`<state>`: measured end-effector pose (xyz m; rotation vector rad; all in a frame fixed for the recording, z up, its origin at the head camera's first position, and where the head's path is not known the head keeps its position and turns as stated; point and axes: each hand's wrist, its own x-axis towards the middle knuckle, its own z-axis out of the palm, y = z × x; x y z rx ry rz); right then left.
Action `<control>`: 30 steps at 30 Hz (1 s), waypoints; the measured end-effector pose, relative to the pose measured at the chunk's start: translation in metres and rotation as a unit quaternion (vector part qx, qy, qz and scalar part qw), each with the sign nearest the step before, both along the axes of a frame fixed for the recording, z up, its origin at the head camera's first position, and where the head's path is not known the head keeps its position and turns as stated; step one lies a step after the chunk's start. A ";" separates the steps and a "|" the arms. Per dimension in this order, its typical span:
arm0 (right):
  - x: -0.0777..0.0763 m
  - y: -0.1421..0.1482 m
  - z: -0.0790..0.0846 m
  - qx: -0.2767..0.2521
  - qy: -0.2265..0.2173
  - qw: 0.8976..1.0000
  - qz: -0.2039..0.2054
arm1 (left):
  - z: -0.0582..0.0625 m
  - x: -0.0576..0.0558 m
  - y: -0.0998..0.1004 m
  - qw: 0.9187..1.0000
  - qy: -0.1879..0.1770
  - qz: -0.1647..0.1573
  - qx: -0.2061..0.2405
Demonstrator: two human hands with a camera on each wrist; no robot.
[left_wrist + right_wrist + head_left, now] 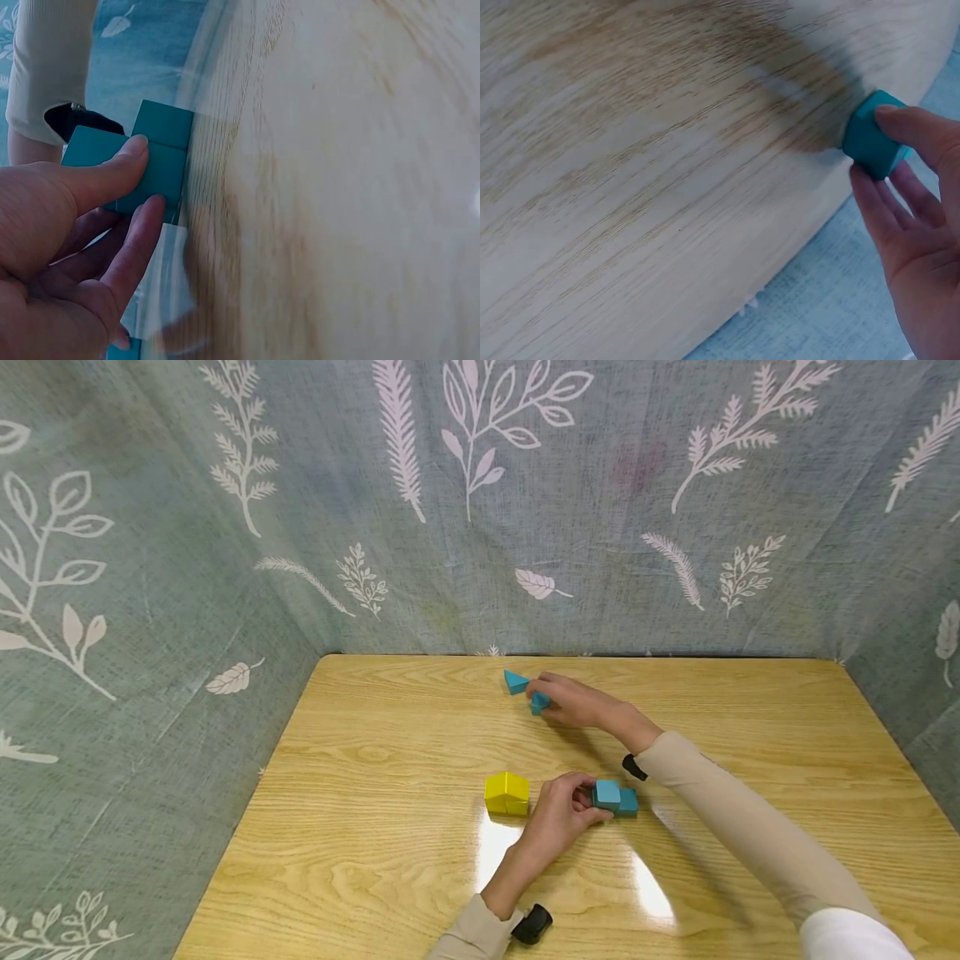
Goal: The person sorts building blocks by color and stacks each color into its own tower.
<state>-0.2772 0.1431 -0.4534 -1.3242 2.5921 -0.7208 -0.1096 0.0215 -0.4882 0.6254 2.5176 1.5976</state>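
Near the middle of the table, a small group of blue blocks has one cube (pixel 607 794) stacked up and a lower block (pixel 628 802) against its right side. My left hand (pixel 561 811) grips the stacked blocks from the left; the left wrist view shows thumb and fingers on the blue faces (pixel 165 172). Farther back, my right hand (pixel 572 700) pinches another blue block (pixel 874 135) between thumb and fingers, close over the tabletop. Just left of those fingers lies a blue triangular block (pixel 515 682).
A yellow house-shaped group of blocks (pixel 506 794) stands left of my left hand. The wooden table (pixel 375 860) ends at a patterned grey-blue cloth (pixel 420 585) at the back and sides. Dark bands (pixel 532 924) circle both wrists.
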 end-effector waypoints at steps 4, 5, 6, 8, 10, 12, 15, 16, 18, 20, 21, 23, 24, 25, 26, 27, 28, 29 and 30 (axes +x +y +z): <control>0.001 0.003 0.002 0.005 -0.017 1.000 -0.014 | 0.001 0.000 0.000 1.000 -0.004 -0.001 0.000; 0.002 0.004 0.003 0.004 -0.022 1.000 -0.018 | 0.001 0.000 0.000 1.000 -0.004 0.000 0.000; 0.002 0.006 0.003 0.000 -0.027 0.999 -0.021 | 0.001 0.000 0.000 1.000 -0.004 0.001 -0.001; 0.005 0.010 0.004 -0.013 -0.038 0.999 -0.026 | 0.002 0.001 0.000 1.000 -0.003 0.002 -0.002; 0.007 0.015 0.003 -0.031 -0.043 0.998 -0.027 | 0.002 0.001 0.000 1.000 -0.001 0.002 -0.003; 0.011 0.020 0.004 -0.049 -0.049 0.997 -0.029 | 0.002 0.000 0.000 1.000 0.002 0.001 -0.003; 0.017 0.026 0.005 -0.070 -0.056 0.995 -0.036 | 0.001 0.000 0.000 1.000 0.004 -0.002 -0.004; 0.020 0.028 0.006 -0.074 -0.057 0.995 -0.041 | 0.001 0.000 0.000 1.000 0.004 -0.002 -0.005; 0.024 0.032 0.007 -0.085 -0.057 0.994 -0.049 | 0.000 0.000 0.000 1.000 0.000 -0.002 -0.003; 0.028 0.037 0.007 -0.098 -0.060 0.992 -0.056 | 0.000 0.000 -0.001 1.000 -0.005 0.000 -0.001; 0.030 0.039 0.007 -0.102 -0.060 0.991 -0.058 | -0.001 0.000 -0.001 1.000 -0.003 0.000 0.001; 0.034 0.045 0.007 -0.113 -0.062 0.990 -0.064 | -0.002 0.000 -0.001 1.000 -0.003 0.001 0.004; 0.037 0.048 0.007 -0.119 -0.065 0.988 -0.067 | -0.002 0.000 -0.001 1.000 -0.005 0.002 0.005; 0.039 0.051 0.007 -0.125 -0.067 0.987 -0.069 | -0.002 0.000 -0.001 1.000 -0.004 0.002 0.005; 0.042 0.054 0.008 -0.130 -0.069 0.987 -0.071 | -0.003 0.000 -0.001 1.000 -0.004 0.002 0.004; 0.045 0.057 0.008 -0.136 -0.072 0.985 -0.073 | -0.003 0.000 -0.001 1.000 -0.003 0.002 0.004; 0.047 0.060 0.008 -0.143 -0.076 0.984 -0.075 | -0.003 0.000 -0.001 1.000 -0.007 0.003 0.005; 0.050 0.062 0.008 -0.149 -0.079 0.983 -0.078 | -0.003 0.000 0.000 1.000 -0.008 0.004 0.004; 0.052 0.064 0.008 -0.153 -0.083 0.981 -0.081 | -0.004 0.000 0.000 1.000 -0.007 0.005 0.004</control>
